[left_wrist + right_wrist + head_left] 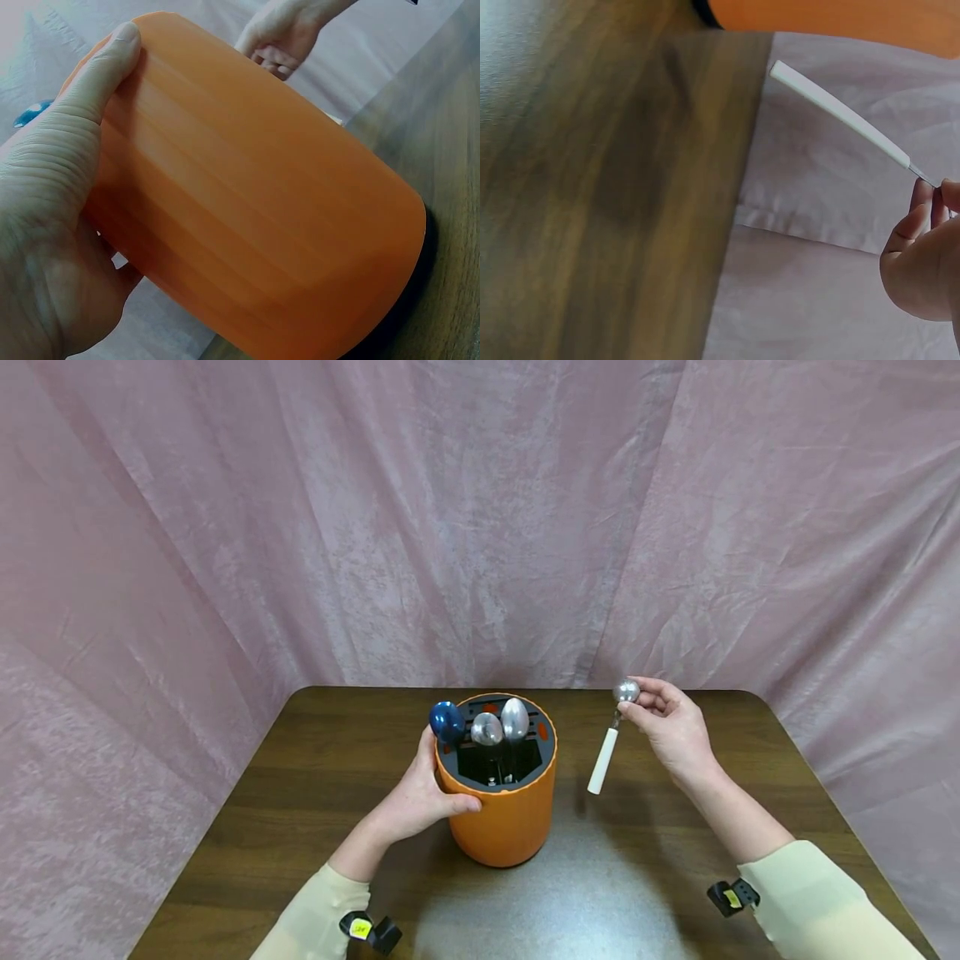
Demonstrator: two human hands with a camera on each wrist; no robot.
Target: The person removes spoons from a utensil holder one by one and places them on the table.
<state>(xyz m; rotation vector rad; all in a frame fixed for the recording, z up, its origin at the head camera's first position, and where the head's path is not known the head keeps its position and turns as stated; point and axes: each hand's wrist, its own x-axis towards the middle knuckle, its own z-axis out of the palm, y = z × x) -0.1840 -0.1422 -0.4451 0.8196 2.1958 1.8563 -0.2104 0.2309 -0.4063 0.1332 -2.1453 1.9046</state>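
Observation:
An orange cylindrical utensil holder [502,827] with a dark slotted insert [540,750] stands on the table. My left hand [416,802] grips its upper left side, thumb across the front near the rim. In the holder stand a blue spoon [447,722] and two silver spoons [487,729], bowls up; their handles are mostly hidden. To the right of the holder, my right hand [675,727] pinches a spoon with a white handle [603,762] at its metal bowl [626,691]. That handle [840,112] points down and towards the holder, above the table.
The brown wooden table [300,827] has a back edge close behind the holder. A pink curtain [465,527] hangs behind and at both sides. Each wrist wears a small black camera mount [371,932].

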